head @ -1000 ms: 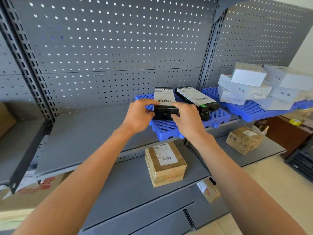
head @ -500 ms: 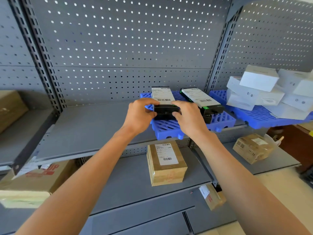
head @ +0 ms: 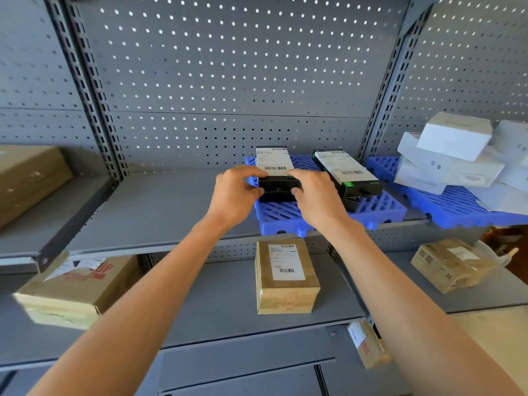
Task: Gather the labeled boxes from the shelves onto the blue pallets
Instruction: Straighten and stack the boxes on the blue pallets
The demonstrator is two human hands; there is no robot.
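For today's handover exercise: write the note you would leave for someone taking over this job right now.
Left hand and right hand both grip the near end of a black labeled box on the blue pallet.
A second black box lies beside it on that pallet; white boxes sit on the pallet to the right.
Left: let go, then gather the brown labeled box and the other cartons on the lower shelf.

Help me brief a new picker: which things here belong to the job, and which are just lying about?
Job:
- black box, gripped by left hand and right hand
- second black box
- blue pallet
- labeled brown box

Lying about:
- pegboard
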